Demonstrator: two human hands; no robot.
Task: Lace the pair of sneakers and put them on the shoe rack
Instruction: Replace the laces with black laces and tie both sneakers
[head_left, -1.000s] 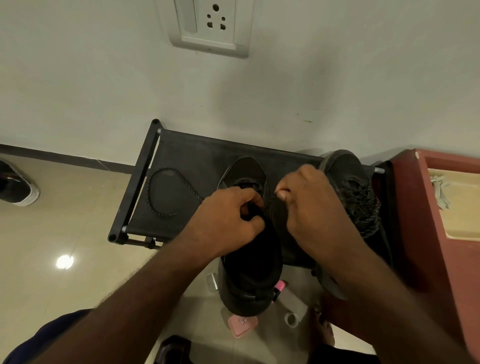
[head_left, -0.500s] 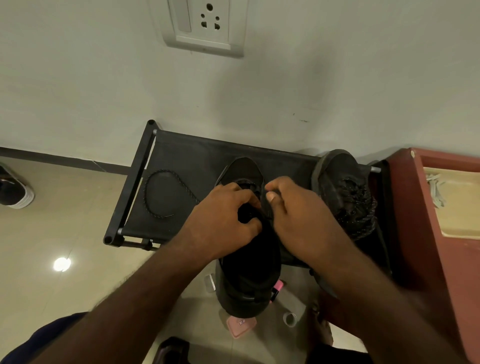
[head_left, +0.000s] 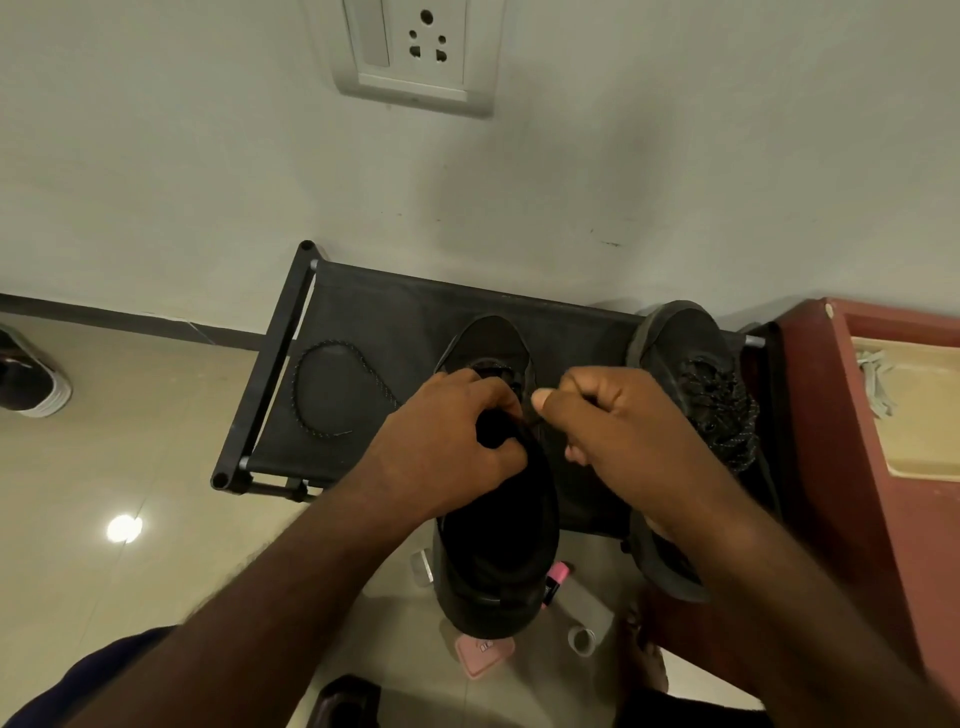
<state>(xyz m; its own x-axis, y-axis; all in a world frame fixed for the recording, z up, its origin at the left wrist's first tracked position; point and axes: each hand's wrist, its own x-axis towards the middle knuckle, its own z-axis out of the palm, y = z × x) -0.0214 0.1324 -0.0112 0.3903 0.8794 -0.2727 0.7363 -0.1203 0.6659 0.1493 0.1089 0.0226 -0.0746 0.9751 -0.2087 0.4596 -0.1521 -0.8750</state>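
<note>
A black sneaker (head_left: 496, 561) lies on the front of the black shoe rack (head_left: 291, 364), toe toward the wall and heel overhanging the floor. My left hand (head_left: 447, 441) grips its tongue and collar at the eyelets. My right hand (head_left: 613, 431) is curled beside it and pinches something thin at the eyelets, probably the lace end, which is hidden. A black speckled lace (head_left: 332, 389) trails from the shoe in a loop across the rack's left part. The second black sneaker (head_left: 696, 384), laced, stands on the rack at the right.
A red wooden cabinet (head_left: 852, 467) with a beige tray adjoins the rack on the right. Small items lie on the tiled floor below the shoe, among them a pink marker (head_left: 555, 579) and a pink case (head_left: 483, 656). Another shoe (head_left: 31, 384) sits far left. A wall socket (head_left: 415, 52) is above.
Both hands have stayed at the eyelets; my right hand has drawn slightly right and away from the left. The view has shifted a little.
</note>
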